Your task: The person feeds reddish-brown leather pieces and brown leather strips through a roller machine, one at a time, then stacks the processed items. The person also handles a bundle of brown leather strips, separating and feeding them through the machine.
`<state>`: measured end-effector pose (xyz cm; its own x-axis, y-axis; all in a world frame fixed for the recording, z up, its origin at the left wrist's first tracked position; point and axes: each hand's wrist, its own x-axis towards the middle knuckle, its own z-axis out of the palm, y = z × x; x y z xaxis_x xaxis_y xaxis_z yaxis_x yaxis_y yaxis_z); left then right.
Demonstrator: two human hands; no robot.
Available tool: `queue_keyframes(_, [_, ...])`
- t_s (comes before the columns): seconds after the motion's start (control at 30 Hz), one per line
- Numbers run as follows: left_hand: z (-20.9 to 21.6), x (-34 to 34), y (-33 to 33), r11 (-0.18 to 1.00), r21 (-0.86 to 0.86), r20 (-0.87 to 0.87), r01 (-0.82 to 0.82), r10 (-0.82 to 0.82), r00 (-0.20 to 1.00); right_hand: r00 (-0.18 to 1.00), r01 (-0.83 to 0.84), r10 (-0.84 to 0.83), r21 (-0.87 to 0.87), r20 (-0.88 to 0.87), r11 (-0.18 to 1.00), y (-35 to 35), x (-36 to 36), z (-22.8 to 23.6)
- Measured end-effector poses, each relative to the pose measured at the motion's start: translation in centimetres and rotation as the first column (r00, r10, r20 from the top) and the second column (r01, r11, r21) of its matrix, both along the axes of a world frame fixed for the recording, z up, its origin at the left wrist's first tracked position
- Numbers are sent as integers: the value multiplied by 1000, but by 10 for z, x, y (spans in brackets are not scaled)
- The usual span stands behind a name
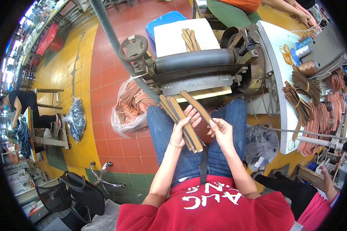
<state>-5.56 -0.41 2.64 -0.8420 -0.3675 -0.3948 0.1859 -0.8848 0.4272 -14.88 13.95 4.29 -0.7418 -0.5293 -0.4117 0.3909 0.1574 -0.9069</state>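
Note:
A bunch of long tan leather strips lies in my left hand, whose fingers close around it over my lap. My right hand pinches the lower end of a single brown strip, which slants up and left above my left fingers. Just beyond both hands stands a roller machine with a dark roller and a bare metal plate on its near side. Behind the roller, several similar strips rest on a white board.
A handwheel and a ribbed grey hose flank the machine's left. Below them sits a clear bag of pinkish strips. At right, a white table bears thread spools and bundled brown strips. Other people work nearby.

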Motion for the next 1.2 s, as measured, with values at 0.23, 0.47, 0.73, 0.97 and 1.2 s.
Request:
queue_keyframes(0.23, [-5,-15,-5,999,-19,-143,37,-39,989,973,200,-191,-62,132,978,-15,-18,-37])
queue_keyframes(0.47, [-5,-12,-1,999,19,-181,32,-28,983,961,242,-228,-81,156,967,-76,-51,-47])
queue_keyframes(0.73, [-15,-6,-1,1000,9,-106,-27,28,994,958,-127,165,168,-235,978,-18,17,9])
queue_keyframes(0.97, [-14,-6,3,989,-136,132,49,-31,991,996,-68,70,46,-51,997,-19,18,11])
queue_keyframes(1.2, [-5,-9,13,986,-160,218,-47,81,973,996,-51,52,10,-73,999,-18,15,0])
